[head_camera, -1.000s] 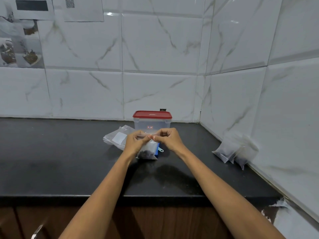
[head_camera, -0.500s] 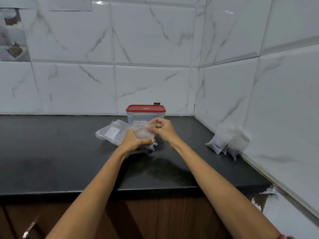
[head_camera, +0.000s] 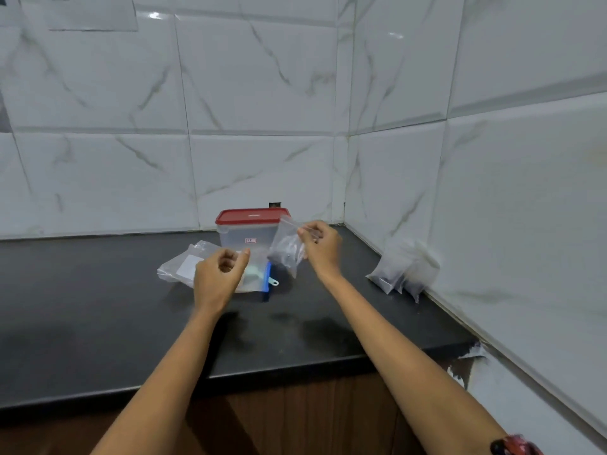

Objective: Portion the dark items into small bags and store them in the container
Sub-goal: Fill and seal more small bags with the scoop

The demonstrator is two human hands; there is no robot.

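My right hand (head_camera: 320, 247) pinches the top edge of a small clear bag (head_camera: 286, 249) with dark items in its bottom, holding it in the air in front of the container. My left hand (head_camera: 218, 275) hovers to the left of it with fingers curled and nothing in them. The clear container (head_camera: 244, 236) with a red lid stands at the back of the black counter (head_camera: 98, 310), lid on. A larger bag with a blue zip strip (head_camera: 259, 280) lies below the container. Filled small bags (head_camera: 399, 275) lean against the right wall.
A pile of empty clear bags (head_camera: 182, 266) lies left of my left hand. A small light-blue scoop handle (head_camera: 273, 282) sticks out by the zip bag. Tiled walls meet in a corner behind the container. The counter's front edge runs below my forearms.
Both hands were together on the small bag low over the counter. Now my left hand has let go and drawn left, and my right hand has lifted the bag up and right.
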